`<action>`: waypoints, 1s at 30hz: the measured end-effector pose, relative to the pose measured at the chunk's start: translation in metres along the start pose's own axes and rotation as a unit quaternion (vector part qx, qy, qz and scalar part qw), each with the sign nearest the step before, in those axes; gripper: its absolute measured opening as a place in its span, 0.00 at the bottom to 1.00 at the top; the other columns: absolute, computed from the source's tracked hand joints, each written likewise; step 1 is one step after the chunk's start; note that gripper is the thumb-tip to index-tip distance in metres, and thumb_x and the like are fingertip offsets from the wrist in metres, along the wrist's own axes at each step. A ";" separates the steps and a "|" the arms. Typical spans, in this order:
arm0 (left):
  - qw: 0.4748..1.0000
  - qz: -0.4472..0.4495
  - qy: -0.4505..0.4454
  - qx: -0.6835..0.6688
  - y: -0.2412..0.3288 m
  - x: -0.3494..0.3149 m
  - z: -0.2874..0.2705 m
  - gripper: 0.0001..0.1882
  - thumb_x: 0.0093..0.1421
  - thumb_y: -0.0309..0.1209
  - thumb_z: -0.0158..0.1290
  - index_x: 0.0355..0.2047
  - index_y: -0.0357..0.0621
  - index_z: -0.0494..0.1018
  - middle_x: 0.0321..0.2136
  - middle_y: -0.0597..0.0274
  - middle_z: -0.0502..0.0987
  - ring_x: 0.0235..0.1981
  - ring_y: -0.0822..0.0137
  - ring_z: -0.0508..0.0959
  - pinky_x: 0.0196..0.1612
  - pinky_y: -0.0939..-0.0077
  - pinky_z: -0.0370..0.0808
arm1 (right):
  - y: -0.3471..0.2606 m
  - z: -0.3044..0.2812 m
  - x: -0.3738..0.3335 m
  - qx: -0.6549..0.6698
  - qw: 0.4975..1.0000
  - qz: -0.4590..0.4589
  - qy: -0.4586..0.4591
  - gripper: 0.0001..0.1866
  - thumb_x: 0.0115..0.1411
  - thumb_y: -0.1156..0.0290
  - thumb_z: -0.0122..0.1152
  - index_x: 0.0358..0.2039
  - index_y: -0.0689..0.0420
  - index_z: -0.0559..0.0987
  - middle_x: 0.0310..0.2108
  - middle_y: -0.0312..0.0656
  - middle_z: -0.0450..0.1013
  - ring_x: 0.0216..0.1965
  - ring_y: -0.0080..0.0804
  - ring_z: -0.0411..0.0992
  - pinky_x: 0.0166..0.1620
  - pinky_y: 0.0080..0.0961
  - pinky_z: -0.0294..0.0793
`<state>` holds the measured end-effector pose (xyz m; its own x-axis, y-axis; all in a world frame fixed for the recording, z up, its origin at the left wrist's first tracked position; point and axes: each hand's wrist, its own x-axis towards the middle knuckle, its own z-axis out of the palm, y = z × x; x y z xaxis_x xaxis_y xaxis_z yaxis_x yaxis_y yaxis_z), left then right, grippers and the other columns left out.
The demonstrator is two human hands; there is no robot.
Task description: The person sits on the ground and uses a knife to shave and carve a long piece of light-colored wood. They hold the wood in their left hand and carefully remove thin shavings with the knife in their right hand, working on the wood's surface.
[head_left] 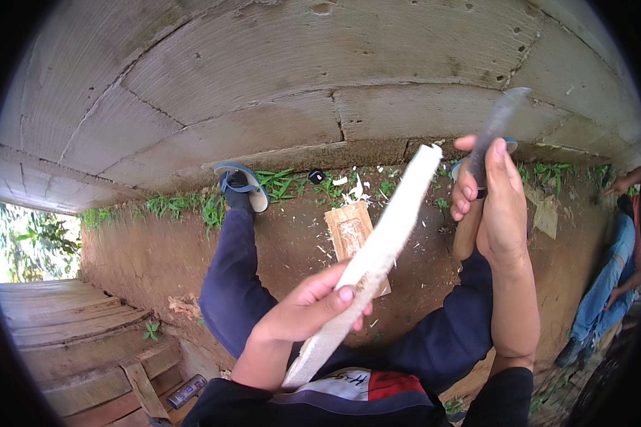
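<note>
L hand [306,306] clamped on wood stick [388,245], lower half; long axis near-L to far-R. R hand [504,213], nearer stick's far end, clamped on knife [483,151] to its R, no contact.

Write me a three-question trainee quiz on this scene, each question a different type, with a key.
1. What does the left hand hold?
2. True or false: the knife in the right hand touches what the left hand holds.
3. Where is the rectangular wooden board?
A) on the person's lap
B) on the dirt ground
C) in the right hand

Key:
1. A long, pale wooden stick.
2. False; they are apart.
3. B
</note>
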<state>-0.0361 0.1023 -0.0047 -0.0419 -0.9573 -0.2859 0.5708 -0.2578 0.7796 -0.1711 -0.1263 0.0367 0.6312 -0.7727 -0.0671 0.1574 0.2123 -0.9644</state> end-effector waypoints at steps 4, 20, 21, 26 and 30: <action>0.910 0.134 0.268 0.285 0.012 0.013 -0.003 0.27 0.65 0.34 0.48 0.62 0.36 0.59 0.40 0.61 0.74 0.31 0.79 0.73 0.33 0.83 0.73 | 0.001 0.005 -0.008 -0.282 0.959 -0.014 -0.022 0.24 0.69 0.53 0.43 0.52 0.60 0.74 0.23 0.35 0.70 0.23 0.18 0.69 0.25 0.16 0.70; 0.944 0.085 0.290 0.130 0.045 0.026 -0.007 0.24 0.67 0.42 0.42 0.57 0.38 0.58 0.35 0.65 0.67 0.33 0.74 0.71 0.36 0.79 0.68 | 0.021 0.039 0.030 -0.473 0.815 -0.156 -0.296 0.35 0.52 0.83 0.52 0.59 0.36 0.69 0.36 0.44 0.68 0.30 0.44 0.73 0.34 0.35 0.76; 0.950 0.070 0.287 0.106 0.047 0.025 -0.007 0.24 0.67 0.43 0.43 0.56 0.39 0.58 0.35 0.65 0.67 0.31 0.74 0.71 0.34 0.79 0.69 | 0.022 0.043 0.032 -0.469 0.819 -0.148 -0.296 0.35 0.52 0.82 0.53 0.59 0.36 0.69 0.36 0.43 0.67 0.29 0.43 0.73 0.32 0.34 0.77; 0.946 0.046 0.298 0.115 0.055 0.019 -0.010 0.27 0.65 0.47 0.45 0.55 0.38 0.58 0.34 0.61 0.69 0.23 0.74 0.71 0.27 0.81 0.68 | 0.028 0.062 0.033 -0.460 0.829 -0.183 -0.259 0.31 0.52 0.78 0.59 0.56 0.37 0.72 0.37 0.40 0.68 0.25 0.36 0.74 0.25 0.30 0.78; 0.941 0.051 0.303 0.144 0.053 0.017 -0.011 0.27 0.66 0.46 0.45 0.55 0.37 0.58 0.31 0.62 0.69 0.23 0.77 0.69 0.27 0.83 0.67 | 0.031 0.063 0.039 -0.482 0.815 -0.227 -0.228 0.27 0.51 0.77 0.62 0.53 0.40 0.76 0.39 0.38 0.69 0.23 0.33 0.74 0.22 0.27 0.77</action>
<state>0.0022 0.0742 0.0258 0.5263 -0.7511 -0.3987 0.2966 -0.2773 0.9139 -0.0942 -0.1122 0.0204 0.9255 -0.2906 0.2430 -0.0767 -0.7719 -0.6311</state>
